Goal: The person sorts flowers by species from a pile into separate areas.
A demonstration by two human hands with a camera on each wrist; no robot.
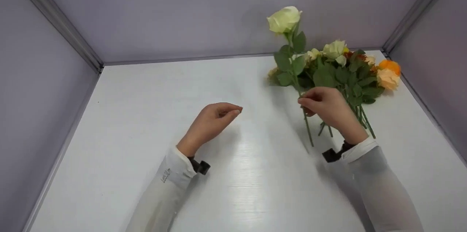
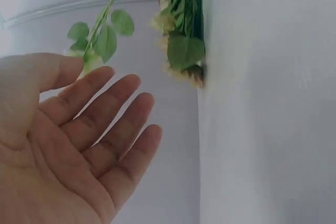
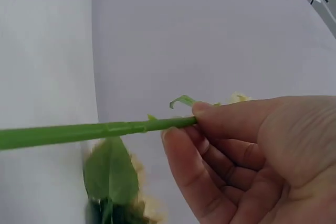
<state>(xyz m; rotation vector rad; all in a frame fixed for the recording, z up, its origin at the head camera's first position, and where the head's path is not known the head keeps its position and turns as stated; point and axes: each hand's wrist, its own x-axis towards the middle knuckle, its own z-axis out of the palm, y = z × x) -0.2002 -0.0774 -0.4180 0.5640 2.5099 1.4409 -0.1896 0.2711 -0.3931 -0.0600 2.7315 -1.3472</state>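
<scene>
My right hand [image 1: 326, 108] pinches the green stem of a pale yellow-white rose [image 1: 284, 19] between thumb and fingertips. The rose stands nearly upright above the table, bloom up and stem end pointing down toward me. In the right wrist view the stem [image 3: 100, 131] runs out to the left from the pinching fingers. My left hand [image 1: 213, 120] hovers over the middle of the table and holds nothing. Its fingers [image 2: 123, 135] are loosely extended with the palm showing in the left wrist view. Behind the right hand lies a bunch of flowers [image 1: 324, 75] with leafy stems.
The bunch carries white, peach, dark red and orange blooms [image 1: 389, 67], its stems [image 1: 366, 120] pointing toward me. It lies at the back right of the white table [image 1: 153, 89]. Pale panels [image 1: 175, 13] enclose the table at the back and both sides.
</scene>
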